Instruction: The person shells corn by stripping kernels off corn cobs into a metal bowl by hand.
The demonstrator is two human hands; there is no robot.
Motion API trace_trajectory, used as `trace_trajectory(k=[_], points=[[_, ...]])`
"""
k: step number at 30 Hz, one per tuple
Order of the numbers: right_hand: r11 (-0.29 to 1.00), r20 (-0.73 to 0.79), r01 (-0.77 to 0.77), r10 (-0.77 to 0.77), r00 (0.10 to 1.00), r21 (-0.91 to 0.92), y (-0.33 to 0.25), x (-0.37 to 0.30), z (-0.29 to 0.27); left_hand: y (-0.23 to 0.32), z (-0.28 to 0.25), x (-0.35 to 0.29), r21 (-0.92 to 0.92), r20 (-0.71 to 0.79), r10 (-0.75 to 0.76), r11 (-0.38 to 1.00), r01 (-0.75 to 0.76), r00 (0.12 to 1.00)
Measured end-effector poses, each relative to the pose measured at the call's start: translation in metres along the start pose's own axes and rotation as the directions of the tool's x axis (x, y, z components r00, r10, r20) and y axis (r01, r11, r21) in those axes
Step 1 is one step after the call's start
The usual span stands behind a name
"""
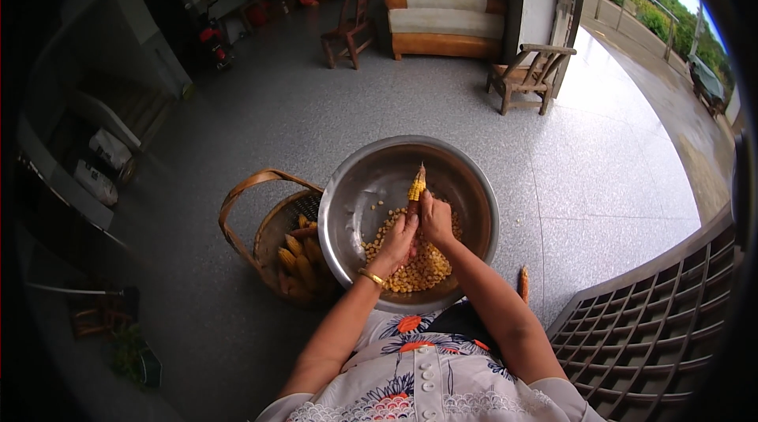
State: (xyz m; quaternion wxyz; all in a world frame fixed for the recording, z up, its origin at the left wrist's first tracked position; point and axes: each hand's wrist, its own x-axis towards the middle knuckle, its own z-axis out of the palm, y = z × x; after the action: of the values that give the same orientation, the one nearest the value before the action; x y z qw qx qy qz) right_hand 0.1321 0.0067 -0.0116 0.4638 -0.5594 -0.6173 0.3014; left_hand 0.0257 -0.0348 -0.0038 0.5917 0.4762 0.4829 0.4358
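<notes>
Over a wide metal basin (347, 185), both my hands are on one corn cob (417, 187), its tip pointing away from me. Yellow kernels still cover the upper part, while a bare reddish stretch shows lower down. My left hand (399, 242) is wrapped round the lower end. Against the cob's right side, below the kernel-covered part, my right hand (436, 218) is closed with its thumb up. Loose corn kernels (418, 276) lie heaped in the basin's near half, with a few scattered toward its left wall.
Left of the basin stands a woven basket (257, 244) with a tall handle, holding several corn cobs (298, 260). A stripped cob (523, 284) lies on the floor at right. Metal latticework (647, 319) borders the lower right. Wooden chairs (525, 78) and a sofa (446, 23) stand farther off.
</notes>
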Motion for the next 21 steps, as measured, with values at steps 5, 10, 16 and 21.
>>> trace_trajectory(k=[5,10,16,21], points=[[0.976,-0.058,-0.047,0.06,0.997,0.214,0.015,0.003,0.006,0.006,0.002,-0.001,-0.135,0.031,-0.062,0.989,0.065,0.998],[0.648,0.227,-0.357,0.279,0.933,0.673,-0.007,0.004,-0.006,-0.006,-0.002,0.001,0.149,-0.023,0.026,0.989,-0.023,0.999],[0.94,0.001,-0.069,0.073,0.997,0.333,0.0,0.005,-0.003,-0.009,-0.002,0.003,0.165,-0.032,0.036,0.986,-0.03,0.999],[0.968,0.03,-0.033,0.026,0.999,0.247,0.001,0.005,-0.005,-0.004,0.0,0.002,-0.009,0.009,-0.05,0.999,0.05,0.999]])
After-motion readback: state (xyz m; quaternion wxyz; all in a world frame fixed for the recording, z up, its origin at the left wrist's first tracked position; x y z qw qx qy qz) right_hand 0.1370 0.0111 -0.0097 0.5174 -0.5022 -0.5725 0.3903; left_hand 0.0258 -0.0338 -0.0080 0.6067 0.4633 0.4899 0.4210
